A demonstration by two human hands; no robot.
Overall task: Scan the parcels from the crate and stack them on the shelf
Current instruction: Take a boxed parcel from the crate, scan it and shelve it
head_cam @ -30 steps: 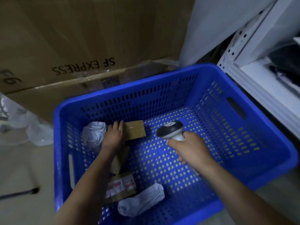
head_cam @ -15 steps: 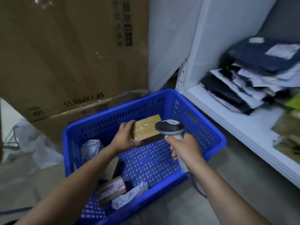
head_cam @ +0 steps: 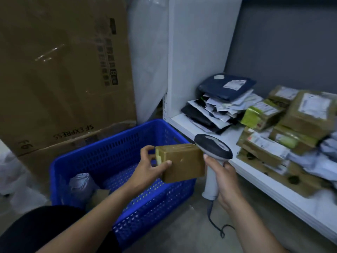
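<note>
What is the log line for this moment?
left hand: holds brown parcel | right hand: holds scanner beside it | crate: grey parcel inside

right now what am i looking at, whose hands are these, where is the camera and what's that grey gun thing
There is no machine here: these are a person's two bare hands, seen by one camera worn on their head, looking forward and down. The left hand holds a small brown parcel in the air near a blue crate. The right hand grips a grey handheld barcode scanner, its head right beside the parcel. The crate stands on the floor and has a grey bagged parcel in it. To the right is a white shelf carrying a pile of flat mail bags and several brown boxes. Behind the crate stands a big cardboard box.
</note>
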